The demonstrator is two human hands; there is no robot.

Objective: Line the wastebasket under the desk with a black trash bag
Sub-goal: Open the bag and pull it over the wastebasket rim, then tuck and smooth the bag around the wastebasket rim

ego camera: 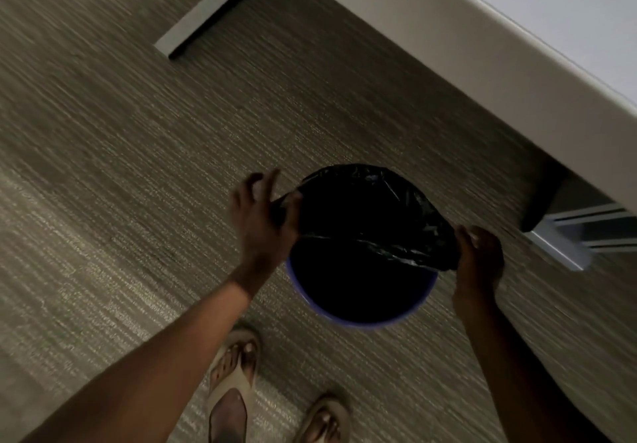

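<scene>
We stretch the black trash bag over the far rim of the purple wastebasket on the carpet beside the desk. Our left hand pinches its edge, other fingers spread; our right hand grips the opposite edge.

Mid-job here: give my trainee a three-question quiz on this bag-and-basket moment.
1. True or false: the black trash bag is folded over the wastebasket rim all the way round.
2. Which part of the rim is still bare? A) the far part B) the near part, toward the sandals
3. Fill in: both the left hand and the right hand hold the bag's ____.

Key: 1 false; 2 B, the purple rim shows there; 3 edge.
</scene>
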